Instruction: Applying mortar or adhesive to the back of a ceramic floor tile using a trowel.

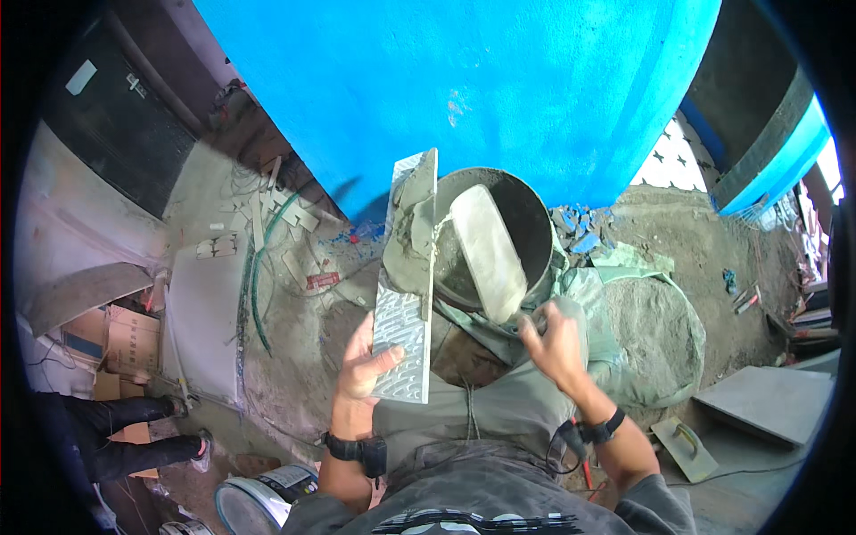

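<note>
My left hand grips the lower end of a narrow tile strip, held upright with its ridged back showing. Grey mortar is heaped on the tile's upper half. My right hand is closed at the near end of a trowel, whose long, pale blade is smeared with mortar. The trowel's handle is hidden by my fingers. Its blade lies over the opening of a dark round bucket, just right of the tile. What is inside the bucket is mostly covered.
A bright blue wall rises behind the bucket. An open sack of grey powder stands at right, near a notched-looking flat float and large tiles. A white bucket is at lower left, below another person's legs.
</note>
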The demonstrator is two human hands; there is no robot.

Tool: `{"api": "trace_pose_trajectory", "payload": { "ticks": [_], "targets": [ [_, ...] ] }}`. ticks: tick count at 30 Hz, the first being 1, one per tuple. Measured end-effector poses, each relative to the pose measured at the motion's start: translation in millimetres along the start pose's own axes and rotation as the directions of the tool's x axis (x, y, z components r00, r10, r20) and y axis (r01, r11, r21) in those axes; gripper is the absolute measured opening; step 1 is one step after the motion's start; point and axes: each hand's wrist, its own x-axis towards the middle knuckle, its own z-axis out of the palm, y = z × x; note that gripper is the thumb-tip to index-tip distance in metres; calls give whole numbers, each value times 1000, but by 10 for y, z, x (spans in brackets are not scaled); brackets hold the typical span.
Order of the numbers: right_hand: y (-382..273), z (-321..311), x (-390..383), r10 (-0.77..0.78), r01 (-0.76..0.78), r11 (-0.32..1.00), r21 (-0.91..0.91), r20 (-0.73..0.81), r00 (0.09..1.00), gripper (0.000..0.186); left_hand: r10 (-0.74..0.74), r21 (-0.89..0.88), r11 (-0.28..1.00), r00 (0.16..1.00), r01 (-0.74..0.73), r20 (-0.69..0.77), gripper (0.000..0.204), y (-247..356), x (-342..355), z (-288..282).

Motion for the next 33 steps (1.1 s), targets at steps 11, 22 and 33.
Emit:
{"api": "trace_pose_trajectory", "payload": {
  "ticks": [11,22,33],
  "targets": [
    [131,154,671,-17,-2,991,-137,-136,991,32,-81,59,995,995,78,52,86,256,-142,163],
    [-356,-456,-56,-247,312,882,-352,218,944,29,-33,357,934,997,3,76,68,-2,-204,17],
    [234,-654,975,-156,134,852,-506,1,988,34,-124,309,950,971,56,205,83,-31,-496,-197]
  ]
}}
